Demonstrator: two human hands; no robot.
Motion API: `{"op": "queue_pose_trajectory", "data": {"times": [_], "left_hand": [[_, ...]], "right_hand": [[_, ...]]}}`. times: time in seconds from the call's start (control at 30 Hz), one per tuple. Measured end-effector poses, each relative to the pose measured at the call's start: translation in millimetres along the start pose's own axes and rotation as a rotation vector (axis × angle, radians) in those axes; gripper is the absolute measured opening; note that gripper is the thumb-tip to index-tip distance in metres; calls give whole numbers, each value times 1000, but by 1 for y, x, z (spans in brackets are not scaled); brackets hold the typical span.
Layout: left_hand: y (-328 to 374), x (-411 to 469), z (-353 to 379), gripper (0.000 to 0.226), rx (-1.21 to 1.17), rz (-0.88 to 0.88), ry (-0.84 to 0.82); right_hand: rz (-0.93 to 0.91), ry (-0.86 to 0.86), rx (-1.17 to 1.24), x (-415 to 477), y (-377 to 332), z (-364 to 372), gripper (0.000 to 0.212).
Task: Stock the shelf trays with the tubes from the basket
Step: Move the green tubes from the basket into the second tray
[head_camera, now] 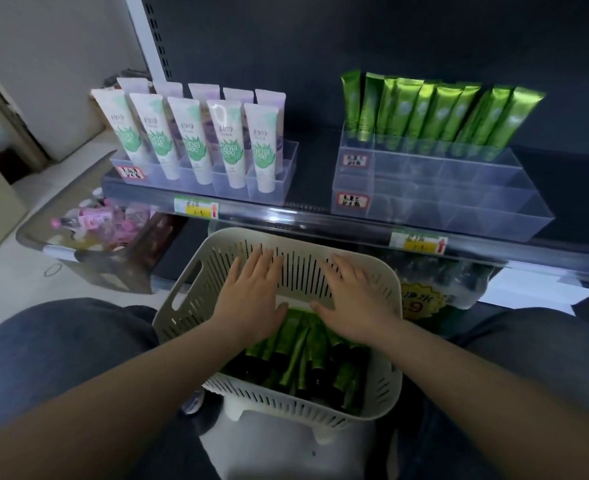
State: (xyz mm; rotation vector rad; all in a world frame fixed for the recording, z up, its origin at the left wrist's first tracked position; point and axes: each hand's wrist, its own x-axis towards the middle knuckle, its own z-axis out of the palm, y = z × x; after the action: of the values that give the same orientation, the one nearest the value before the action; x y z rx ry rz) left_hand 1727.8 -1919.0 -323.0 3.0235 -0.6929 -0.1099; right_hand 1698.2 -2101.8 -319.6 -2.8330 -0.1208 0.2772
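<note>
- Head view: my left hand (251,296) and right hand (355,299) lie flat, fingers straight, gripping nothing.
- Both sit over the basket (196,306) (green tubes (300,355) beneath).

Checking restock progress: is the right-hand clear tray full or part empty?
Part empty: the clear tray has green tubes standing only in its back row; both front rows hold nothing.

The left hand (251,299) and right hand (355,303) cover the green tubes' (298,355) far ends.

Both flat hands, left hand (251,292) and right hand (355,296), reach into the basket (196,289) over green tubes (300,355).
</note>
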Motion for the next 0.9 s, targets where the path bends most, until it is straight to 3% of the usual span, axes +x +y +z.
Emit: {"op": "queue_pose_trajectory", "data": {"times": [0.37,0.53,0.67,0.9], "left_hand": [[-12,28,34,73,-220,-42,-229],[-14,48,54,57,-205,-52,-402],[-19,63,70,44,-165,-46,-498],[-25,85,98,39,-84,-21,-599]], "right_hand": [[50,-198,85,31,19,40,70],[85,-290,90,53,19,62,55],[104,-347,154,70,20,78,58],[152,-405,190,99,25,110,57]]}}
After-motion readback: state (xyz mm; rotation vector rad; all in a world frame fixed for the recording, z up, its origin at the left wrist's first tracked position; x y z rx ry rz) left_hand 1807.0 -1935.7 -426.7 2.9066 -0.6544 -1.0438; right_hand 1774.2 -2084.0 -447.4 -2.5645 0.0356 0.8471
